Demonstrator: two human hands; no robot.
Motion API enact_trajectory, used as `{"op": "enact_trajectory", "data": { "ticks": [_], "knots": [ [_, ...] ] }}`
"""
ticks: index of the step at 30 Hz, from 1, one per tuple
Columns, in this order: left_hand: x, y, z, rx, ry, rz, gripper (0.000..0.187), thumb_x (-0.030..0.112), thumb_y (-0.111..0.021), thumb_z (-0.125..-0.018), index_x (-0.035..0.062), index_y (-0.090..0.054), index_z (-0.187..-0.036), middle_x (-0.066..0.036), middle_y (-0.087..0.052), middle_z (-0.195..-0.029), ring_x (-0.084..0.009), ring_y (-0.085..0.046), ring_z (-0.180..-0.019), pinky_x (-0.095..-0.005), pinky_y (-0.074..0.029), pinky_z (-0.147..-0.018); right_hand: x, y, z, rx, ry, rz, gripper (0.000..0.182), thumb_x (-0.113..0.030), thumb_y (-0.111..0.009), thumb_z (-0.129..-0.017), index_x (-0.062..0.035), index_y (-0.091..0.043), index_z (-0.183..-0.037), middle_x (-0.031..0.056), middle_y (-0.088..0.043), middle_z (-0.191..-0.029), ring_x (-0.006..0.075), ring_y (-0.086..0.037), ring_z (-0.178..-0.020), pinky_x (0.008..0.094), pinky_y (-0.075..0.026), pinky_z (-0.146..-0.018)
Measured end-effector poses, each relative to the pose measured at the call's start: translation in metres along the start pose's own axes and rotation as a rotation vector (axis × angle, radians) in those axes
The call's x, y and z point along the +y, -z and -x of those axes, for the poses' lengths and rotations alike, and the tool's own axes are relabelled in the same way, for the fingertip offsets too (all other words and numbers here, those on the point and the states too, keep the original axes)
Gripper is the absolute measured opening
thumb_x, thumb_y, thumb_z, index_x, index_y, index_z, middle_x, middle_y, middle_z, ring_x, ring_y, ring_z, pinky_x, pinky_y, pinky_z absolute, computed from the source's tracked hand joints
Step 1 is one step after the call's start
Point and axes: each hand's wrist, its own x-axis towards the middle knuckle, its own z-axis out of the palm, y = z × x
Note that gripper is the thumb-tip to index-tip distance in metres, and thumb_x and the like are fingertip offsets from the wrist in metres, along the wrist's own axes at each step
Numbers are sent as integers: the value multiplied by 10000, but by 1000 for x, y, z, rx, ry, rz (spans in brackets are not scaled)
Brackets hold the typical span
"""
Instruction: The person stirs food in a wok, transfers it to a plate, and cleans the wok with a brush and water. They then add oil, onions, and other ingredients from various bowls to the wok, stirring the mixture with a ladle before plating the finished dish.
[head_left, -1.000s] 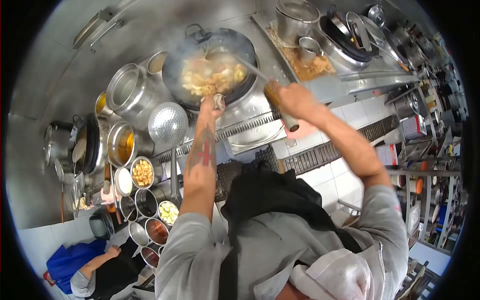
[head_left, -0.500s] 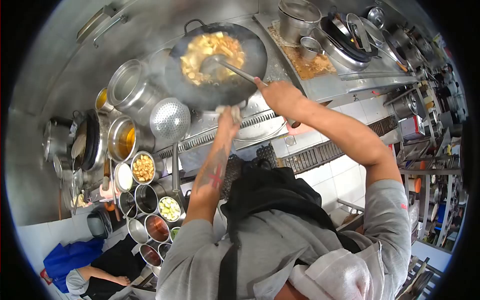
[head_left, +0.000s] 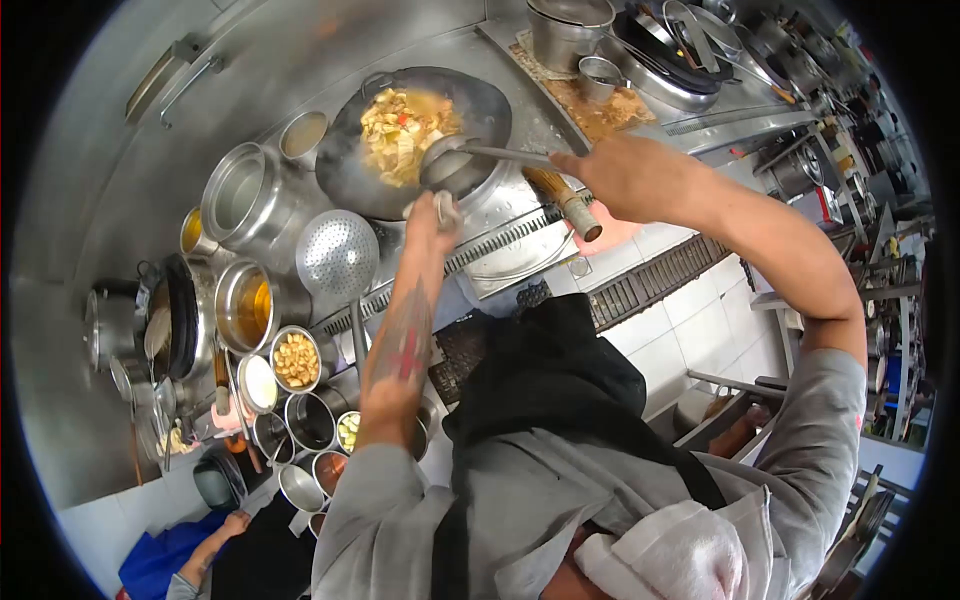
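Note:
A dark wok (head_left: 345,185) sits on the stove, tilted, with steaming chopped food (head_left: 400,130) in yellowish pieces with a bit of red. My left hand (head_left: 430,222) grips the wok's near edge through a folded cloth (head_left: 447,211); the wok's handle under the cloth is hidden. My right hand (head_left: 630,178) is closed around the long handle of a ladle (head_left: 455,165). The ladle's bowl is at the wok's near right side, beside the food. Below my right hand lies a bamboo wok brush (head_left: 575,212).
A perforated strainer (head_left: 338,255) rests left of my left arm. Metal pots (head_left: 240,190), a bowl of fried pieces (head_left: 296,360) and several small containers stand to the left. A saucepan (head_left: 600,78) is on the right counter. Another person's arm (head_left: 212,543) shows at lower left.
The ladle has drawn back from the food's middle toward the wok's near right side, and my right hand has moved right. The wok now tilts differently, its food shifted left. The view has shifted too.

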Motion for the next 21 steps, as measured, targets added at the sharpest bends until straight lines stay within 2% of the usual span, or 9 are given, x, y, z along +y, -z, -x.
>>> {"op": "enact_trajectory", "data": {
  "ticks": [4, 6, 10, 14, 16, 17, 18, 19, 21],
  "knots": [
    [27, -40, 76, 26, 115, -32, 203, 235, -460, -976, 64, -571, -975, -111, -606, -857, -207, -573, -626, -309, -525, -558, -7, -8, -16, -40, 60, -83, 423, -90, -578, -831, 78, -578, -1219, 226, -688, -837, 368, -695, -763, 450, -557, -642],
    [15, -16, 24, -21, 112, -42, 199, 218, -448, -982, 64, -574, -976, -116, -608, -859, -215, -578, -638, -325, -514, -563, -15, -49, -52, 15, -112, -121, 434, -65, -576, -824, 68, -578, -1237, 227, -692, -828, 373, -696, -751, 452, -555, -630],
    [-59, 52, -9, -146, -48, -63, 184, 222, -451, -993, 80, -561, -1029, -99, -619, -879, -223, -593, -695, -348, -482, -569, -29, -106, -76, 230, -124, -11, 497, -37, -567, -820, 64, -526, -1305, 238, -687, -817, 375, -696, -745, 461, -558, -643],
    [-68, 61, 13, -46, -56, -106, 119, 166, -485, -980, 124, -534, -1080, -85, -633, -876, -214, -605, -698, -322, -496, -560, -54, -116, -36, 268, -383, -352, 625, -48, -589, -798, 70, -412, -1385, 235, -683, -815, 370, -697, -715, 453, -559, -643],
    [-45, 36, 28, 18, -116, -113, 81, 132, -516, -955, 142, -547, -1029, -65, -642, -868, -210, -637, -706, -331, -536, -539, -66, -107, -28, 122, -541, -1085, 573, -66, -562, -804, 71, -441, -1347, 214, -675, -817, 325, -689, -654, 452, -540, -591],
    [-30, 14, 29, 114, -106, -19, 45, 148, -524, -945, 128, -562, -955, -54, -637, -851, -213, -649, -696, -344, -570, -546, -59, -121, -38, 307, -520, -1075, 503, -99, -519, -839, 69, -462, -1309, 192, -652, -805, 258, -646, -554, 424, -517, -520],
    [-10, -5, 37, 54, -38, 52, 67, 159, -532, -935, 114, -567, -900, -57, -635, -833, -210, -645, -675, -347, -581, -556, -53, -114, -46, 270, -578, -1286, 416, -94, -534, -843, 74, -520, -1223, 155, -631, -759, 204, -591, -494, 360, -484, -462],
    [6, -27, 54, 35, 16, -26, 44, 151, -526, -939, 139, -543, -901, -47, -616, -764, -180, -628, -633, -301, -515, -471, -44, -107, -52, 286, -591, -1446, 312, -77, -529, -843, 79, -558, -1111, 137, -611, -727, 195, -574, -487, 335, -474, -457],
    [3, -26, 20, 46, -17, -57, 74, 173, -525, -948, 115, -551, -911, -51, -620, -791, -185, -626, -643, -324, -544, -506, -19, -107, -67, 267, -615, -1729, 162, -55, -521, -838, 76, -597, -897, 114, -583, -665, 187, -559, -484, 316, -456, -447]
  ]
}}
